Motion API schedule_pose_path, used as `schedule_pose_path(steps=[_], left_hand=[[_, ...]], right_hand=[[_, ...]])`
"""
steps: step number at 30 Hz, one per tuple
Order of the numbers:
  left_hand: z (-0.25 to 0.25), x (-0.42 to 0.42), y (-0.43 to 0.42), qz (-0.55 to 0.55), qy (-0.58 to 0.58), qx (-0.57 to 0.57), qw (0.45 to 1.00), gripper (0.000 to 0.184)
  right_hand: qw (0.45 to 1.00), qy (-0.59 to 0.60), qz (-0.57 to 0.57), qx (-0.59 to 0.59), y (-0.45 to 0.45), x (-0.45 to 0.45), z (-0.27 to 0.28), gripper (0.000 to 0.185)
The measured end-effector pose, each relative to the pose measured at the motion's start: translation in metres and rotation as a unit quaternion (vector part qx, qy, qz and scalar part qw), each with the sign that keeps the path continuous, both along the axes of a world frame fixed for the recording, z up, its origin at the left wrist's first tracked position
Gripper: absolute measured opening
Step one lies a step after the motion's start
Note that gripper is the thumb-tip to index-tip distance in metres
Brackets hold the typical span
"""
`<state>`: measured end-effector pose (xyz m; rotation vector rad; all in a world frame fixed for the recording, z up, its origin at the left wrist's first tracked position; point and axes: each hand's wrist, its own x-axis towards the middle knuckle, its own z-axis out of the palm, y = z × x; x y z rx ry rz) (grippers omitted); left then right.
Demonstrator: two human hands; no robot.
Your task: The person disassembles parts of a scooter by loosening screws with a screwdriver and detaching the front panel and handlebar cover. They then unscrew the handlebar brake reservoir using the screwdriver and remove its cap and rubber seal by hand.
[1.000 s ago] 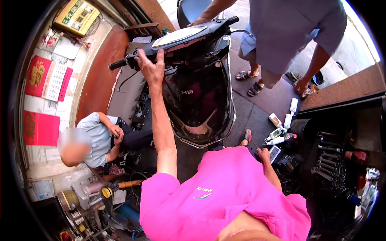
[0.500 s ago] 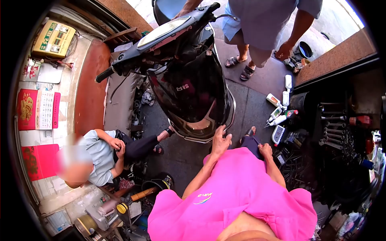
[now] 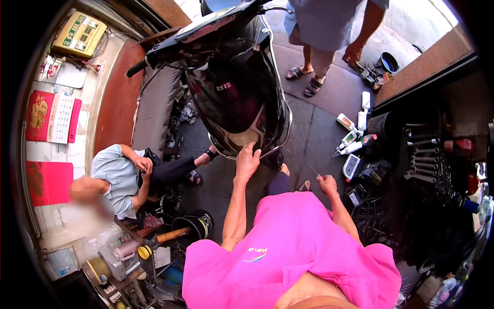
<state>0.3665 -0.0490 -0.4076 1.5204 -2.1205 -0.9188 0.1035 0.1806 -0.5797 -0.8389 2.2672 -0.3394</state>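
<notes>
- The dark scooter (image 3: 234, 98), the biggest thing here, stands on the floor ahead of the person in the pink shirt (image 3: 298, 242), its front panel toward them and its handlebar cutting across the top left.
- Beyond it, to the right, a standing person (image 3: 327, 23) in a grey top and sandals has one arm hanging down.
- To the left, a seated person (image 3: 116, 170) in a pale shirt keeps both hands together at the lap.
- A dark bucket (image 3: 207, 222) sits on the floor near the seated person's legs.
- At the far right is a row of wrenches (image 3: 424, 166) (graded in length, by the look of them).
- Several mostly white bottles (image 3: 351, 148) lie on the floor right of the scooter.
- The left hand (image 3: 248, 164) is open, fingers extended at the scooter's lower front edge; whether they touch it, I cannot tell.
- The right hand (image 3: 327, 184) is closed around a thin-shafted tool (image 3: 312, 169), its shaft pointing forward and left.
</notes>
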Motion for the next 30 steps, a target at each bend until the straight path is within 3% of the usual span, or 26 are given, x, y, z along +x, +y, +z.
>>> schedule_pose_path(steps=[3,7,10,13,16,17,22,24,26,30], left_hand=[[-0.007,-0.010,0.040,-0.032,-0.023,0.051,0.998,0.035],[-0.013,-0.028,0.108,-0.115,-0.065,0.156,0.979,0.037],[-0.027,-0.033,0.147,-0.176,-0.068,0.224,0.956,0.040],[-0.037,-0.040,0.156,-0.237,-0.118,0.242,0.934,0.044],[-0.035,-0.056,0.131,-0.230,-0.127,0.233,0.936,0.043],[-0.038,-0.063,0.118,-0.231,-0.151,0.230,0.933,0.042],[-0.046,-0.108,0.037,-0.222,-0.163,0.127,0.953,0.036],[-0.051,-0.132,0.004,-0.219,-0.180,0.088,0.955,0.037],[-0.029,-0.172,-0.044,-0.272,-0.218,0.117,0.930,0.040],[-0.005,-0.242,-0.096,-0.316,-0.157,0.097,0.931,0.043]], right_hand=[[0.999,-0.019,-0.027,0.007,0.034,0.001,0.017,0.047],[0.986,-0.148,-0.083,0.001,0.066,0.000,0.066,0.047],[0.987,-0.143,-0.068,0.015,0.059,-0.011,0.100,0.048],[0.995,-0.033,-0.007,-0.095,0.045,-0.026,0.090,0.048],[0.990,-0.025,-0.002,-0.135,0.006,-0.040,0.126,0.049],[0.994,-0.081,-0.009,-0.074,-0.010,-0.048,0.141,0.046],[0.990,-0.070,0.010,-0.121,-0.060,-0.084,0.134,0.042],[0.996,-0.038,0.040,-0.068,-0.083,-0.107,0.133,0.041],[0.998,-0.002,0.021,-0.051,-0.109,-0.133,0.136,0.040],[0.997,0.022,-0.026,-0.065,-0.148,-0.198,0.138,0.041]])
